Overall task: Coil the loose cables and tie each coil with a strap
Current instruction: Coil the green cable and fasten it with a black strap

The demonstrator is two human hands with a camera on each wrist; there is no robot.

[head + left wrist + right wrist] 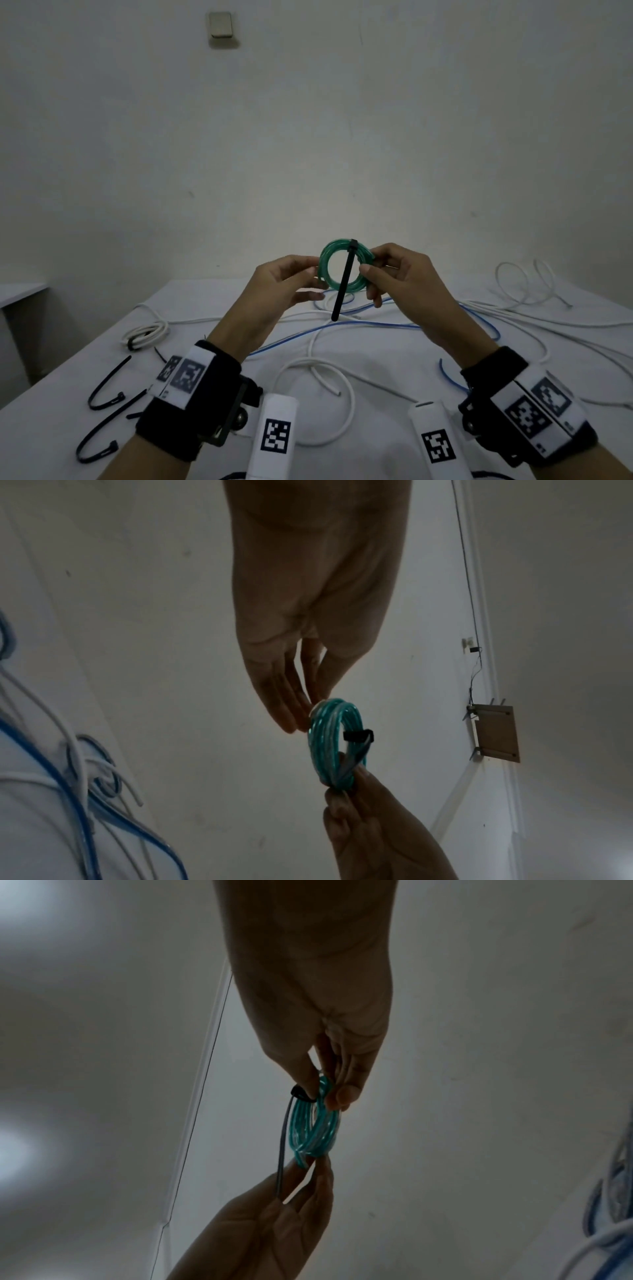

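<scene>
Green cable coil (344, 269) is up in the air between my two hands, above the table (51, 394), with a black strap (345, 281) already cinched round its top edge. From the head view my left hand (284, 287) pinches the coil's left rim and my right hand (404, 277) pinches the right rim, fingers curled on it both sides. Strap's loose tail hangs straight down across the ring's opening and pokes out below it, closer to my right thumb than to anything on the left. So I reckon the right hand is the one to grab and pull it, downward along that tail. Down on the table: one white coil (145, 335) already tied at left, spare black straps (102, 397) near my left wrist, and loose white cables (318, 387) and a blue cable (342, 327) still sprawled out.

Left wrist view: coil seen nearly edge-on, my left fingers (291, 712) touching its upper rim, the strap's head (358, 735) on the side away from them. Right hand comes up from below, clamped on the lower rim.

Right wrist view: right thumb and fingers (342, 1093) squeezing the coil right beside the strap head, tail running away toward the left hand (284, 1204). Whether the left fingers actually touch that tail, can't tell, too dark.
</scene>
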